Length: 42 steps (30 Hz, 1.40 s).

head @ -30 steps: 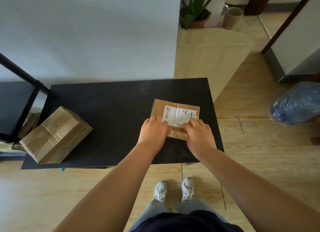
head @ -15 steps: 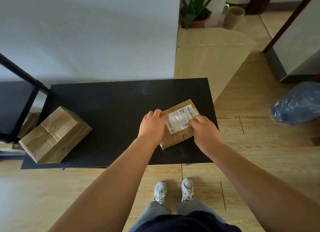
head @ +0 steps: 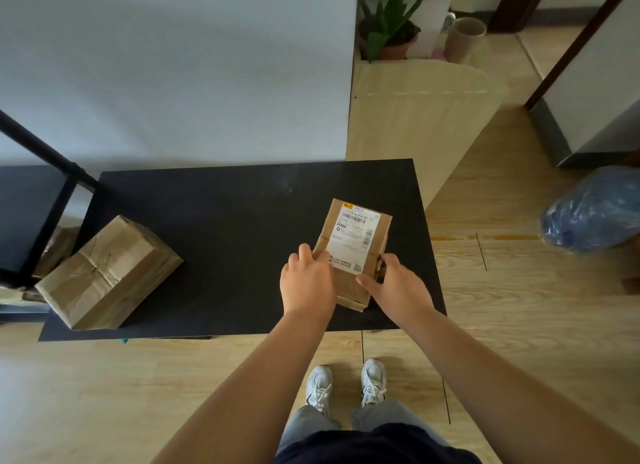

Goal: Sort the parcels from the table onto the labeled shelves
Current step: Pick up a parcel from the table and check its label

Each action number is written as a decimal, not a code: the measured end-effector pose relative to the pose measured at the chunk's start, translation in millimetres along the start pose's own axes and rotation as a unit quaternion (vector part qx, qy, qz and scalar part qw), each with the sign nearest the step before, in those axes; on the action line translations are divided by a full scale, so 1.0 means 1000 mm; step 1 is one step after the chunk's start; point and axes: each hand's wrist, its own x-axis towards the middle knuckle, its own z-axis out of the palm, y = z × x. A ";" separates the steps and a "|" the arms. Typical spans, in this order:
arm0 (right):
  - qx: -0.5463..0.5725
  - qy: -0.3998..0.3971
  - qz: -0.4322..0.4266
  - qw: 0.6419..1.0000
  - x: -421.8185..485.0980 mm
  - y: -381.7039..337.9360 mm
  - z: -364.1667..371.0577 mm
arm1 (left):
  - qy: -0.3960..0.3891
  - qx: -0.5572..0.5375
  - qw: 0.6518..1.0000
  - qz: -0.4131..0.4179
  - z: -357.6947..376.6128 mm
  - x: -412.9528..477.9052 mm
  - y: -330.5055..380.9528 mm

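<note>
Gripping the small parcel (head: 353, 252) by its near end on the black table (head: 225, 221), left hand (head: 306, 285) and right hand (head: 398, 287) clasped on either side, label facing up, probably for reading before shelving

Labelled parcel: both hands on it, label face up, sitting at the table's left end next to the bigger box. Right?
Not quite. The head view shows the labelled parcel near the table's right end, well apart from the bigger box at the left end. The left hand and right hand do grip it, label up.
</note>
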 end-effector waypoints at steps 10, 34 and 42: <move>0.058 -0.035 0.042 0.997 0.014 -0.002 -0.005 | -0.006 -0.225 0.965 -0.131 0.003 -0.004 -0.006; 0.341 -0.019 0.090 0.936 -0.004 -0.018 -0.060 | -0.126 -0.546 0.794 -0.236 -0.059 0.009 -0.016; 0.373 0.059 0.025 0.926 -0.021 -0.042 -0.098 | -0.131 -0.572 0.793 -0.162 -0.101 0.007 -0.020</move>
